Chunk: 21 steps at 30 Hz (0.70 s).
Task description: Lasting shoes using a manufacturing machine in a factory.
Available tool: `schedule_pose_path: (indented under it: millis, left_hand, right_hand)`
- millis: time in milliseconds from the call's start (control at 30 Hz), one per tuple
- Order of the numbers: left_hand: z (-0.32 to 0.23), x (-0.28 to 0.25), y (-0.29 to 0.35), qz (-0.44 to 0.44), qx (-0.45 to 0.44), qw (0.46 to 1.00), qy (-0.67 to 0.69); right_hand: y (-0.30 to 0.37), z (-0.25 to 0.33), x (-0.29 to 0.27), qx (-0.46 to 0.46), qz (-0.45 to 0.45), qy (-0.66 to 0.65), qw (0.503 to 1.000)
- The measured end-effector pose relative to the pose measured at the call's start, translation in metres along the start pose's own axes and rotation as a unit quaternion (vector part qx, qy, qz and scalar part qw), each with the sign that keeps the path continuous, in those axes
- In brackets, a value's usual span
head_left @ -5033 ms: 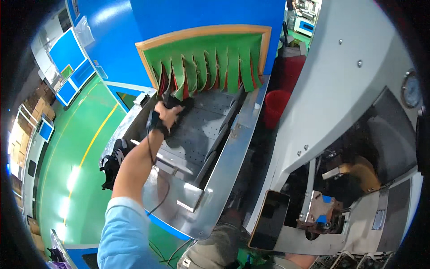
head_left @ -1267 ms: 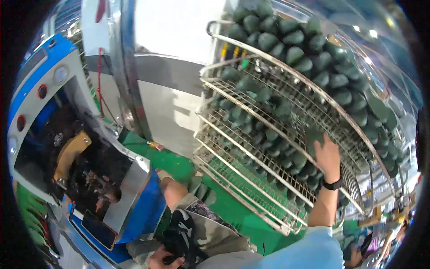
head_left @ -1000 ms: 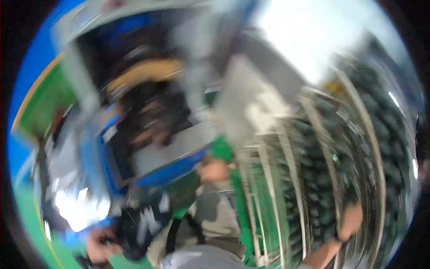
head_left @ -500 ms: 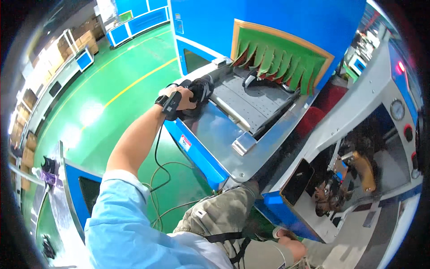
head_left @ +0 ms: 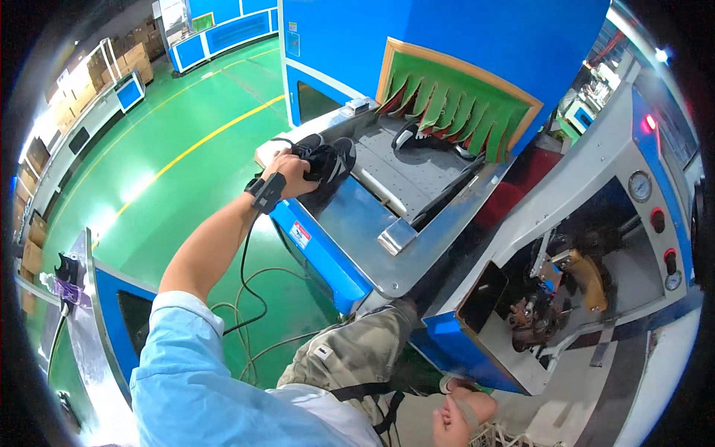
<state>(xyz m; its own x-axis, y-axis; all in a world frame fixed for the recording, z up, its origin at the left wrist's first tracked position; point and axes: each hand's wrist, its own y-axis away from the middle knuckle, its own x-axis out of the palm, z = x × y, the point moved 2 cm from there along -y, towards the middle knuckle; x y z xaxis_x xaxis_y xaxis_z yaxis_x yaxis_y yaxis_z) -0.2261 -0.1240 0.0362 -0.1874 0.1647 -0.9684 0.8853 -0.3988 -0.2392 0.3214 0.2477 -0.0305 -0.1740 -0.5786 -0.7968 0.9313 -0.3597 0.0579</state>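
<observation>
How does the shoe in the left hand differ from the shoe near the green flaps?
The black shoe is gripped by the left hand at the conveyor's near end; the far shoe lies free, untouched, just before the green flap curtain. Both are dark with white trim.

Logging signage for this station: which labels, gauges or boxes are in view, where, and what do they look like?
Warning label: conveyor's blue side, below the left hand; small red-and-white rectangle.
Sticker: blue cabinet's left edge; small, pale.
Gauge: right machine panel; round, white dial.
Cardboard boxes: far left wall; brown, stacked.
</observation>
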Motion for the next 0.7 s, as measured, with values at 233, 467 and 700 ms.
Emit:
schedule_pose_path:
  millis: [233, 467, 700]
  left_hand:
    - [0.043, -0.044, 0.137, 0.044, -0.132, 0.976, 0.165]
    - [0.134, -0.165, 0.438, 0.019, -0.307, 0.949, -0.067]
    - [0.182, -0.314, 0.678, -0.095, -0.575, 0.730, -0.357]
  right_hand:
    - [-0.001, -0.005, 0.028, 0.047, 0.033, -0.018, 0.998]
    - [-0.042, 0.049, 0.042, -0.035, 0.256, 0.002, 0.966]
    - [-0.086, 0.087, 0.041, -0.110, 0.284, 0.049, 0.951]
